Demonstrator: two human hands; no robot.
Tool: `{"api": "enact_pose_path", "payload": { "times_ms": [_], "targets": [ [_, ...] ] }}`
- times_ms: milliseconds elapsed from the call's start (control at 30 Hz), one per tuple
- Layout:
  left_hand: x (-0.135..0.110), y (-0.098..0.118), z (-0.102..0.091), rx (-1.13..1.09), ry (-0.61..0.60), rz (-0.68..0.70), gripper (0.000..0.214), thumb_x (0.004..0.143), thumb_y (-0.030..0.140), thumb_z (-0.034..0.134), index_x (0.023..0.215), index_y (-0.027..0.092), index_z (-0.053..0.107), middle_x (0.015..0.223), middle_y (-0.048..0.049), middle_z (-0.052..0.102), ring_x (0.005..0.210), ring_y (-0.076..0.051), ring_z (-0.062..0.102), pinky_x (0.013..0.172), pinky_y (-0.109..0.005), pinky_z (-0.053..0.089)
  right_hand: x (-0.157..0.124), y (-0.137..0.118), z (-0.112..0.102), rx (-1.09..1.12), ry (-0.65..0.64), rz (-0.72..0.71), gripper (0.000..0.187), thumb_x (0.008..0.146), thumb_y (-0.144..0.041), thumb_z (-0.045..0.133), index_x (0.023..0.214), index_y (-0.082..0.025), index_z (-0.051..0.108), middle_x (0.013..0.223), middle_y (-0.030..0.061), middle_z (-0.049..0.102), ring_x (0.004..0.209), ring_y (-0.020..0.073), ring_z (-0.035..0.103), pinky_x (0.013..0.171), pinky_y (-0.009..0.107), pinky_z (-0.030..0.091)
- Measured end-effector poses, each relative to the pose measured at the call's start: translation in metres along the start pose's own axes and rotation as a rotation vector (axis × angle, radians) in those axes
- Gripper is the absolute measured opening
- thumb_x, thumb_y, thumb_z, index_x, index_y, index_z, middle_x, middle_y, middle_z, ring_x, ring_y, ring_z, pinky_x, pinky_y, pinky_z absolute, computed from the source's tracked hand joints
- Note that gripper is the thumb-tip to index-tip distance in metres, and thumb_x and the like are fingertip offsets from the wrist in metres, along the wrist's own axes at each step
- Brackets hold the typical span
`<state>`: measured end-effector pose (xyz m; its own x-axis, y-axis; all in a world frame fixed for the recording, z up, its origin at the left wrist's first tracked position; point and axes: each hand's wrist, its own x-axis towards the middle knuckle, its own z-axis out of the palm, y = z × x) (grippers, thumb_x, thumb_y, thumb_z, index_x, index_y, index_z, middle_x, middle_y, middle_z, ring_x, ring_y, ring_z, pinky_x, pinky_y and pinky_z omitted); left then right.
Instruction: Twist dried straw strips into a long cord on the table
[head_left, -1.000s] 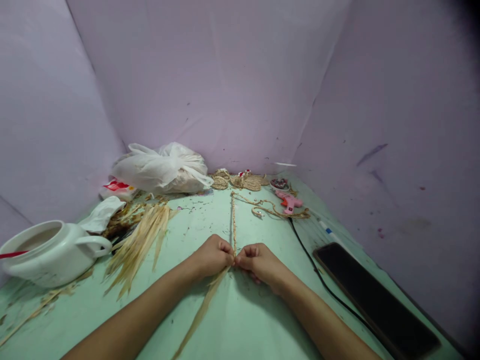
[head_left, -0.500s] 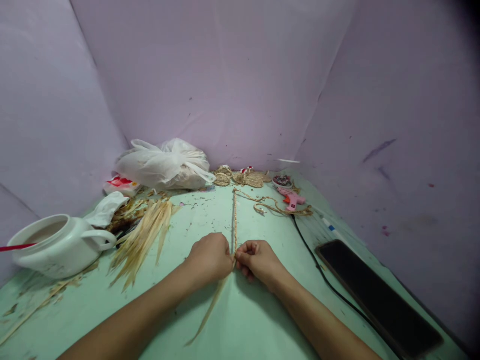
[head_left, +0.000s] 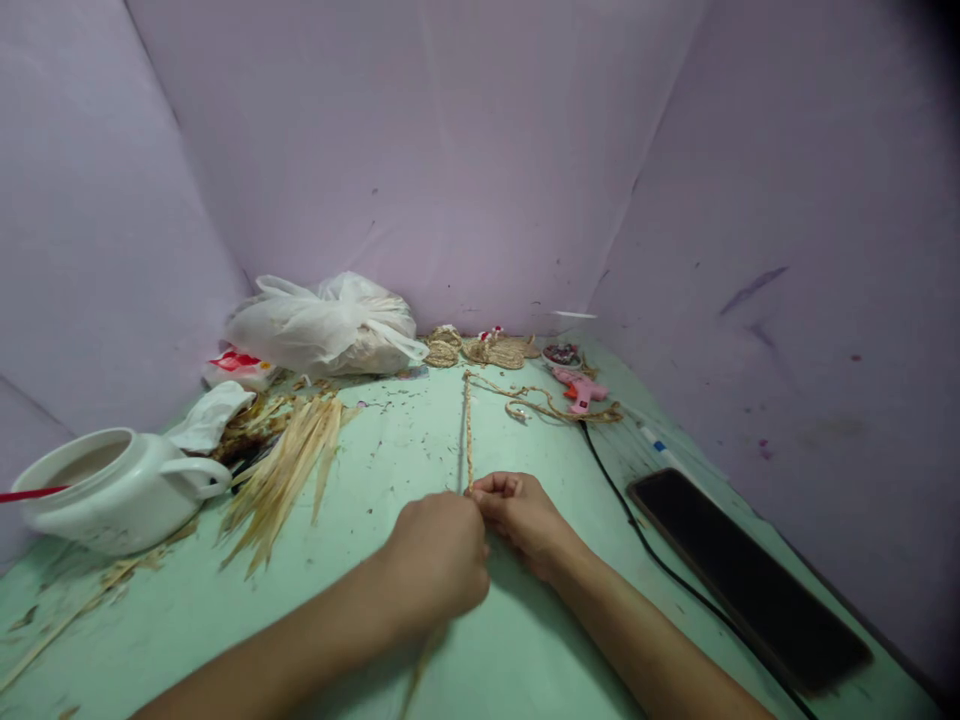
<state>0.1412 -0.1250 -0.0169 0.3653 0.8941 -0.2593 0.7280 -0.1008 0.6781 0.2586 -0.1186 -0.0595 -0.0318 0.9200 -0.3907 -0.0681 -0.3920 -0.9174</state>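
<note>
A thin braided straw cord [head_left: 469, 430] runs straight from my hands toward the back of the pale green table [head_left: 525, 650]. My right hand [head_left: 517, 510] is closed, pinching the cord's near end. My left hand [head_left: 439, 555] is a closed fist just in front of it, gripping the loose straw strips [head_left: 412, 685] that trail toward me under my wrist. The two hands touch each other.
A bundle of dry straw strips [head_left: 289, 470] lies to the left beside a white pot [head_left: 112, 490]. At the back are a white plastic bag [head_left: 326, 325], woven straw pieces [head_left: 487, 350] and a pink glue gun [head_left: 577, 390] with a black cable [head_left: 637, 540]. A dark phone [head_left: 742, 580] lies at right.
My left hand has moved nearer to me and over the strips, covering the spot where the hands meet. The right hand stays pinched on the cord.
</note>
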Motion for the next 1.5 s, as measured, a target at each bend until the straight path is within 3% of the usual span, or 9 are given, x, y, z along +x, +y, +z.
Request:
{"api": "enact_pose_path", "payload": {
  "times_ms": [167,300,433,667,800,1000,1200,1333,1500],
  "targets": [
    [0.024,-0.010,-0.021,-0.381,-0.028,-0.247,0.024,0.065,0.020,0.048,0.085,0.012,0.059,0.039,0.0033,0.046,0.032,-0.010,0.039,0.038,-0.021,0.026,0.000,-0.002,-0.003,-0.016,-0.098,0.003,0.015,0.060,-0.024,0.060,0.059,-0.013,0.051,0.043,-0.0053,0.046,0.032,0.0014,0.023,0.035,0.019,0.012],
    [0.033,-0.018,-0.012,-0.701,-0.314,-0.277,0.013,0.062,0.021,0.054,0.066,0.009,0.056,0.040,0.0015,0.047,0.034,-0.007,0.041,0.035,-0.018,0.029,0.002,-0.003,-0.007,-0.036,-0.140,-0.019,0.013,0.060,-0.021,0.060,0.065,-0.012,0.052,0.046,-0.0037,0.050,0.035,0.0025,0.031,0.035,0.017,0.015],
    [0.035,-0.020,-0.006,-0.583,-0.257,-0.236,0.012,0.059,0.019,0.052,0.050,0.012,0.050,0.038,0.0023,0.044,0.031,-0.006,0.037,0.033,-0.019,0.028,0.006,-0.003,-0.014,-0.218,-0.192,-0.076,0.008,0.063,-0.016,0.054,0.070,-0.012,0.054,0.052,-0.0019,0.054,0.039,0.0042,0.036,0.039,0.018,0.024],
    [0.041,-0.024,0.002,-0.264,-0.037,-0.195,0.010,0.050,0.013,0.047,0.041,0.014,0.044,0.031,0.0058,0.028,0.034,-0.006,0.026,0.037,-0.021,0.018,-0.005,0.000,-0.016,-0.865,-0.012,-0.573,0.017,0.069,-0.013,0.044,0.074,-0.015,0.060,0.065,0.0028,0.062,0.057,0.0103,0.050,0.053,0.021,0.032],
    [0.042,-0.030,0.010,-0.419,0.011,-0.025,0.011,0.049,0.012,0.046,0.039,0.014,0.041,0.036,0.0065,0.026,0.040,-0.004,0.021,0.040,-0.021,0.015,-0.005,-0.005,-0.020,-0.947,-0.005,-0.495,0.016,0.070,-0.020,0.046,0.071,-0.015,0.061,0.060,0.0024,0.060,0.052,0.0100,0.047,0.048,0.020,0.029],
    [0.042,-0.028,0.011,-0.498,-0.053,-0.084,0.008,0.050,0.013,0.048,0.045,0.012,0.054,0.035,0.0050,0.036,0.037,-0.005,0.027,0.039,-0.020,0.020,0.002,-0.025,-0.060,-0.996,-0.110,-0.287,0.014,0.065,-0.024,0.051,0.063,-0.015,0.062,0.056,0.0020,0.059,0.050,0.0105,0.047,0.045,0.020,0.030],
    [0.040,-0.026,0.012,-0.507,-0.042,-0.138,0.005,0.048,0.010,0.051,0.046,0.011,0.056,0.035,0.0044,0.038,0.036,-0.006,0.030,0.037,-0.019,0.021,0.005,-0.040,-0.099,-0.981,0.435,-0.350,0.017,0.067,-0.029,0.048,0.065,-0.015,0.059,0.059,0.0039,0.059,0.052,0.0128,0.050,0.047,0.022,0.033],
    [0.041,-0.029,0.015,-0.523,-0.039,-0.113,0.006,0.047,0.009,0.052,0.049,0.010,0.057,0.038,0.0033,0.041,0.039,-0.008,0.034,0.038,-0.021,0.025,0.014,-0.060,-0.060,-0.875,0.153,-0.411,0.021,0.067,-0.032,0.050,0.069,-0.015,0.060,0.056,0.0026,0.057,0.047,0.0116,0.049,0.045,0.022,0.036],
    [0.053,-0.037,0.018,-0.426,-0.065,-0.049,0.009,0.046,0.004,0.055,0.045,0.012,0.056,0.040,0.0012,0.044,0.052,-0.013,0.046,0.050,-0.023,0.035,0.047,-0.091,0.041,-0.968,-0.073,-0.477,0.011,0.063,-0.022,0.055,0.066,-0.015,0.062,0.058,0.0035,0.060,0.048,0.0104,0.050,0.043,0.020,0.035]
  ]
}}
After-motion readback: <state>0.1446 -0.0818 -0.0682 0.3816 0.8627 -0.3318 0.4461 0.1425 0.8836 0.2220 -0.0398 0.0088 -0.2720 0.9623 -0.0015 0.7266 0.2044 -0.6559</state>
